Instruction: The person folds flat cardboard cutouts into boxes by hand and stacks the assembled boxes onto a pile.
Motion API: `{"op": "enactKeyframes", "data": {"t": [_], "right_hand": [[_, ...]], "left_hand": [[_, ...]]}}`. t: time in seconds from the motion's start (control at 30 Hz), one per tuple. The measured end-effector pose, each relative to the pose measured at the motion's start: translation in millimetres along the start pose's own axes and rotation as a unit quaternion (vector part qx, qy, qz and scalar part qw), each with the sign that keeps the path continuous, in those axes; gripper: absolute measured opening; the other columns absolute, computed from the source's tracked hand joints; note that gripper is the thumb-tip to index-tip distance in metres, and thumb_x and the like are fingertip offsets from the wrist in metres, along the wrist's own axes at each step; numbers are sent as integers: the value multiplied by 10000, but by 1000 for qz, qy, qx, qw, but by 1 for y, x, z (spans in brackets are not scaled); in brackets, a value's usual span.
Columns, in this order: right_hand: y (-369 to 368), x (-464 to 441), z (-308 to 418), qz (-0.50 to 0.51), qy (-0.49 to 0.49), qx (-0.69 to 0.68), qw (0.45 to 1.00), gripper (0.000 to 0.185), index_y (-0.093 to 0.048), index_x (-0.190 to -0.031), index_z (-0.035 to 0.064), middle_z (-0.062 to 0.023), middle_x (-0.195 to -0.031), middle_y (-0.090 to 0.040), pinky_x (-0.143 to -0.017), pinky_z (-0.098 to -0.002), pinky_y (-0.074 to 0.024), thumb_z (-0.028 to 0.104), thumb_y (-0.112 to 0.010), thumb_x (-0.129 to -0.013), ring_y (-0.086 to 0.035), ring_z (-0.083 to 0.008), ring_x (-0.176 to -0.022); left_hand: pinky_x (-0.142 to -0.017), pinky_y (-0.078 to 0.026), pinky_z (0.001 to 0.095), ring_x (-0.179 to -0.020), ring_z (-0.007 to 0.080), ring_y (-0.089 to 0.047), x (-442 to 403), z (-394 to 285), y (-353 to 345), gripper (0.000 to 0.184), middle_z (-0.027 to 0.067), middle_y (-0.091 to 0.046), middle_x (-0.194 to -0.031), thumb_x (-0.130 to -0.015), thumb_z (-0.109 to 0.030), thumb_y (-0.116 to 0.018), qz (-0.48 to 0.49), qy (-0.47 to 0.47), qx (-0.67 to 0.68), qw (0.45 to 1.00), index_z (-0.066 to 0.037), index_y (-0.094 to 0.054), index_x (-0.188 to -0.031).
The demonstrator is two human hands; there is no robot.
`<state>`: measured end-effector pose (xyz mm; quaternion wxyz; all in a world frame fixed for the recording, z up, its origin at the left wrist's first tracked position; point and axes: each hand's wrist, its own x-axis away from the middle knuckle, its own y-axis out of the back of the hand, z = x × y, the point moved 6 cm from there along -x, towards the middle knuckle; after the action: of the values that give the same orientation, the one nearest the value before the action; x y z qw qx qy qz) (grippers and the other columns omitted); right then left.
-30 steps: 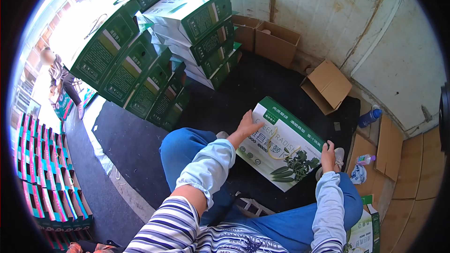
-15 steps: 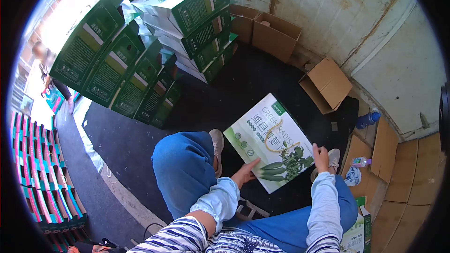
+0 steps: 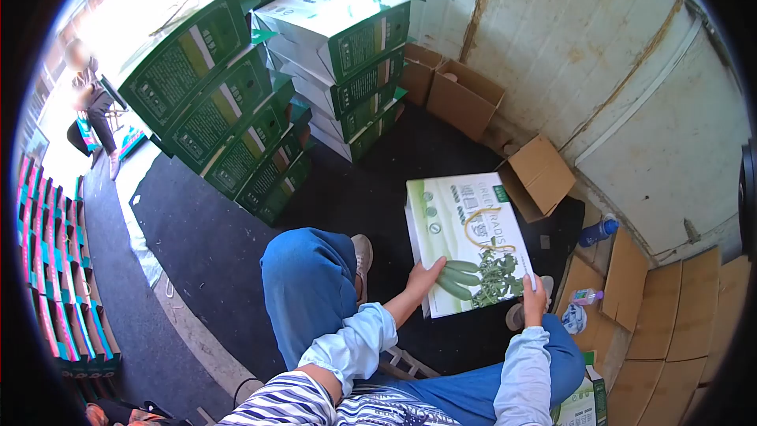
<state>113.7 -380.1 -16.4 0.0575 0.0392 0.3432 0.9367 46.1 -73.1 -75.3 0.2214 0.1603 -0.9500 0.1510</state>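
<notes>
A white and green radish box (image 3: 465,229) with a yellow cord handle is held above the black mat, its printed face turned up. My left hand (image 3: 426,277) grips its lower left edge, thumb on the printed face. At the lower right corner, my right hand (image 3: 535,298) has its fingers closed round the edge. The fingers under the box are hidden. Both of my legs (image 3: 307,292) are bent on either side below the box.
Stacked green boxes (image 3: 213,71) and white-topped boxes (image 3: 339,24) stand ahead. Open cartons (image 3: 465,99) lie by the wall, with a blue bottle (image 3: 599,231) at right. Red and teal boxes (image 3: 63,268) line the far left. A person (image 3: 95,102) sits beyond the stacks.
The box has turned counterclockwise between my hands. My left hand has moved from its upper left part to the lower left edge. The view has shifted too.
</notes>
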Motion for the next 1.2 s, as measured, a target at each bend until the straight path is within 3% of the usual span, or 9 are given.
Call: {"op": "enactKeyframes", "data": {"t": [0.07, 0.27, 0.33, 0.43, 0.67, 0.83, 1.0, 1.13, 1.2], "right_hand": [[19, 8, 31, -39, 26, -38, 998, 390, -589, -1134, 39, -6, -853, -595, -490, -225, -395, 365, -539, -926, -498, -57, -660], [37, -21, 130, -89, 120, -261, 954, 401, -552, -1180, -16, -75, -1059, -602, -870, -284, -408, 312, -501, -955, -535, -154, -953], [38, -36, 198, -82, 165, -308, 933, 417, -547, -1181, -26, -86, -1090, -597, -872, -288, -409, 320, -512, -950, -537, -159, -981], [30, -82, 274, -97, 195, -268, 939, 449, -552, -1179, -34, -102, -1122, -590, -876, -290, -411, 343, -539, -935, -537, -163, -1007], [-31, -172, 447, -29, 280, -238, 929, 511, -593, -1158, 21, -67, -863, -641, -534, -250, -474, 438, -609, -863, -572, -104, -645], [-64, -199, 510, -24, 263, -235, 935, 550, -580, -1182, 29, -69, -901, -639, -504, -254, -484, 446, -640, -828, -580, -107, -607], [-86, -188, 553, 27, 324, -252, 912, 857, -210, -1441, -1, -161, -1388, -372, -843, -322, -484, 412, -657, -838, -485, -230, -1158], [-135, -171, 578, 76, 373, -189, 905, 924, -206, -1434, -31, -160, -1322, -445, -791, -305, -487, 447, -687, -806, -524, -205, -1075], [-157, -180, 590, 60, 410, -164, 895, 1030, -266, -1370, -121, -312, -1343, -388, -1057, -393, -316, 579, -683, -740, -390, -388, -1267]], "left_hand": [[-805, -483, 341, -888, 236, -642, -2, -37, -6, 458, 133, -663, -998, -844, -372, -616, -5, -91, -42, 995, 1, -598, -1109], [-1064, -284, 413, -1272, 388, -325, 61, -236, -9, 733, 259, -363, -1364, -815, -341, -621, -23, -384, -227, 895, 5, -310, -1382], [-990, -361, 386, -1117, 330, -481, 70, -296, 6, 579, 205, -510, -1181, -797, -271, -676, -75, -494, -183, 847, 23, -463, -1249], [-1027, -344, 399, -1213, 369, -427, 60, -367, 40, 841, 272, -418, -1291, -771, -354, -686, -73, -499, -133, 853, 48, -278, -1387], [-1089, -240, 358, -1330, 338, -296, 22, -457, 112, 797, 252, -285, -1419, -864, -374, -594, -39, -539, 92, 837, 28, -210, -1436], [-1105, -205, 408, -1331, 375, -268, 20, -459, 123, 927, 290, -262, -1402, -799, -352, -683, -168, -601, -34, 780, 79, -146, -1420], [-1080, -252, 429, -1301, 408, -309, 24, -454, 116, 815, 310, -325, -1360, -807, -316, -681, -324, -594, -162, 719, 71, -259, -1386], [-1050, -296, 455, -1257, 451, -344, 3, -443, 110, 673, 326, -347, -1337, -809, -231, -646, -332, -547, -203, 742, 47, -353, -1347], [-1045, -309, 460, -1252, 455, -348, 5, -438, 106, 623, 331, -351, -1328, -808, -189, -619, -329, -523, -205, 759, 49, -373, -1328]]}}
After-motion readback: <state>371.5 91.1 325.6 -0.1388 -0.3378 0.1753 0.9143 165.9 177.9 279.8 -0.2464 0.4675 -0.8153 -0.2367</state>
